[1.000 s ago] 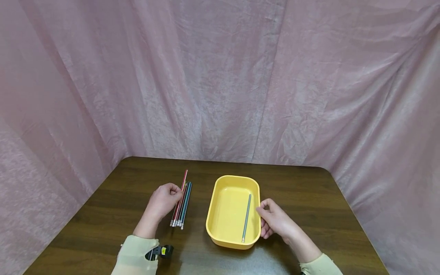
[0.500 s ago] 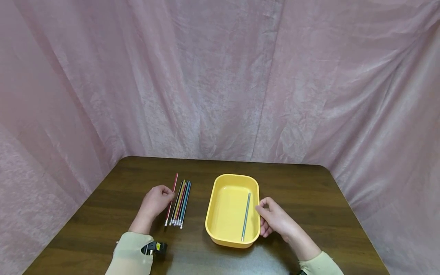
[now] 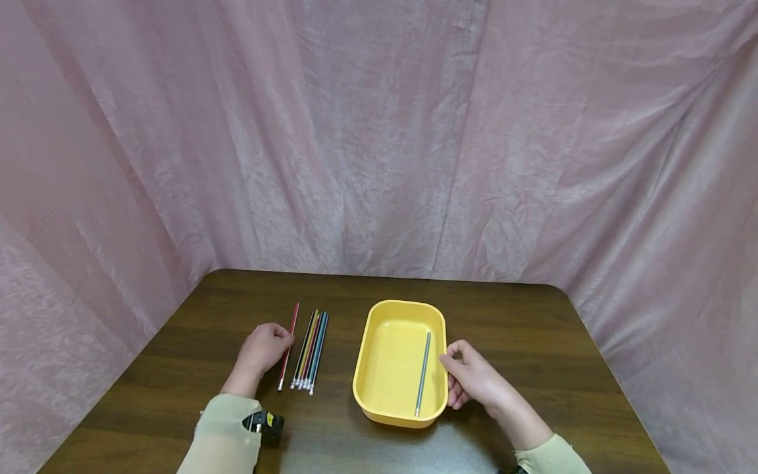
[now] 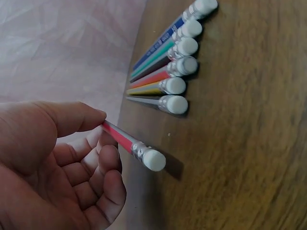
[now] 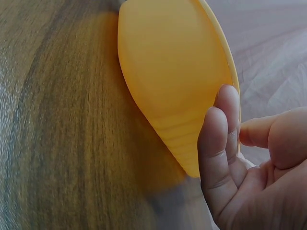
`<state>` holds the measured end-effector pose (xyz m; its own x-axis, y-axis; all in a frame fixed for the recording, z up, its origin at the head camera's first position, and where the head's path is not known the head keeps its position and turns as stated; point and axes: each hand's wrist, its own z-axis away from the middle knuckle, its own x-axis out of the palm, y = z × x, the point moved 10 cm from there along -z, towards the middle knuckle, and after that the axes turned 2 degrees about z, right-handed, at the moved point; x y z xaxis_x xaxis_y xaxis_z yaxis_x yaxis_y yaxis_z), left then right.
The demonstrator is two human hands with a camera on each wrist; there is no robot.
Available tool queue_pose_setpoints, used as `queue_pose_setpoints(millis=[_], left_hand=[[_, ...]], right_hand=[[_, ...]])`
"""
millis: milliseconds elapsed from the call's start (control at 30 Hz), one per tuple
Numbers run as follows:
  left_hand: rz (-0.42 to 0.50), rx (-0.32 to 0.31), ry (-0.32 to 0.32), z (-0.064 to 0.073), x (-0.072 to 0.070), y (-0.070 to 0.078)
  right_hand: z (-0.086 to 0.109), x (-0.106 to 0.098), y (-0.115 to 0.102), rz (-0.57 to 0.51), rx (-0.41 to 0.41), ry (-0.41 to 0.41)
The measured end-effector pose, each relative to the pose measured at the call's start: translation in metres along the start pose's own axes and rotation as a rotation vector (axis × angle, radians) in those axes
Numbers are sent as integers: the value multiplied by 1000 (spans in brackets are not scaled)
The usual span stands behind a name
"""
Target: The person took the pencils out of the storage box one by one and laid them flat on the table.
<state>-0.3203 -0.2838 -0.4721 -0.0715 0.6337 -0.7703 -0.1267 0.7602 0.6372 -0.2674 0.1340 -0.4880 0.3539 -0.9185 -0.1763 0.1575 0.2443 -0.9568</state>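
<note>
Between thumb and forefinger, my left hand (image 3: pixel 264 347) pinches a red pencil (image 4: pixel 121 137) with a white eraser end, just left of a row of pencils. That row holds several pencils lying side by side, among them a yellow pencil (image 4: pixel 146 89), a green pencil (image 4: pixel 160 55) and a blue pencil (image 4: pixel 165 39), erasers toward me. My right hand (image 3: pixel 472 377) grips the right rim of a yellow tray (image 3: pixel 362 368), thumb over the edge and fingers along the outer wall. One grey-blue pencil (image 3: pixel 423 374) lies lengthwise inside the tray, near its right side.
The dark wooden table (image 3: pixel 521 322) has rounded far corners. Pink curtains (image 3: pixel 379 145) hang behind it and at both sides. A black wrist camera (image 3: pixel 269 424) is strapped at the left sleeve.
My left hand has moved left with the red pencil, drawing it away from the row so a gap now separates them. The right hand stays at the tray's rim.
</note>
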Motion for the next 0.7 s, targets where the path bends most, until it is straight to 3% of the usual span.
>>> queue_pose_setpoints(millis=[333, 700], left_hand=[[-45, -40, -18, -8, 9, -16], [-114, -28, 1, -8, 13, -11]], right_hand=[[-1, 0, 1, -2, -1, 0], [0, 0, 0, 4, 1, 0]])
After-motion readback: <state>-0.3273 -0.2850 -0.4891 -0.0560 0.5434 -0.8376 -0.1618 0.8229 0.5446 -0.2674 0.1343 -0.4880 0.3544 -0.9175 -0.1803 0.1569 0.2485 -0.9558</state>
